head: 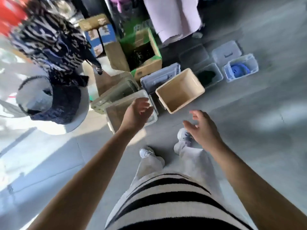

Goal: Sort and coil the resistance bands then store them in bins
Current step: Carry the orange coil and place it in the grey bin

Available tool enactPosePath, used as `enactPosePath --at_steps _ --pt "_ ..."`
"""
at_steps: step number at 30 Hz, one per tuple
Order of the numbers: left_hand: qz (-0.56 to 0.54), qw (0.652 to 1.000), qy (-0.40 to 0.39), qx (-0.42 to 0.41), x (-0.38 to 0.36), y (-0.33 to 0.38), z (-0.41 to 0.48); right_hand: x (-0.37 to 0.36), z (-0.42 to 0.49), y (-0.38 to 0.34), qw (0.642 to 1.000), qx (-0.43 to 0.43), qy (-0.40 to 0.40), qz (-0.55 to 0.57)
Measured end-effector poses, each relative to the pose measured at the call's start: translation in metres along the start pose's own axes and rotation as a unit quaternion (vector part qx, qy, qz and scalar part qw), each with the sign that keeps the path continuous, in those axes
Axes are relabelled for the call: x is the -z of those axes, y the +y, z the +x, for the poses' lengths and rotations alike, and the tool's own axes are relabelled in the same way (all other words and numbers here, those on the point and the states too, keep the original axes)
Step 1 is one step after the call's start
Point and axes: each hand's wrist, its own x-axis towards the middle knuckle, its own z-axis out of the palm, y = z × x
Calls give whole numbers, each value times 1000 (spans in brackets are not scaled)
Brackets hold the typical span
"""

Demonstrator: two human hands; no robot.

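Grey floor point(249, 113) runs through the head view, blurred, with a cluster of containers at the far middle. An empty beige bin point(180, 90) stands tilted in frame, just beside a grey lid point(160, 78) on its left. Farther right, a small clear bin point(252, 63) holds a coiled blue band point(239, 69), and beside it another clear bin point(219, 77) holds a dark band point(206, 75). A green-edged cardboard box point(149, 63) sits behind them, and a round white table point(78, 120) piled with patterned clothes is at the left.

The left hand point(137, 112) hangs over the near right corner of a large clear bin point(114, 113), fingers loosely curled, holding nothing. The right hand point(202, 128) is spread wide and empty, near the beige bin, above a white shoe point(184, 135).
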Motion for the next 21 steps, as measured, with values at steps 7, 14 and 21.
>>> enactPosePath --at_steps 7,14,21 --pt "79 981 -141 -105 -93 84 -34 92 -89 71 990 -35 129 36" --pt "108 972 -144 -149 -219 174 -10 218 -58 148 993 -9 116 2" --pt "124 971 -135 -156 -313 233 11 354 24 201 989 0 146 38"
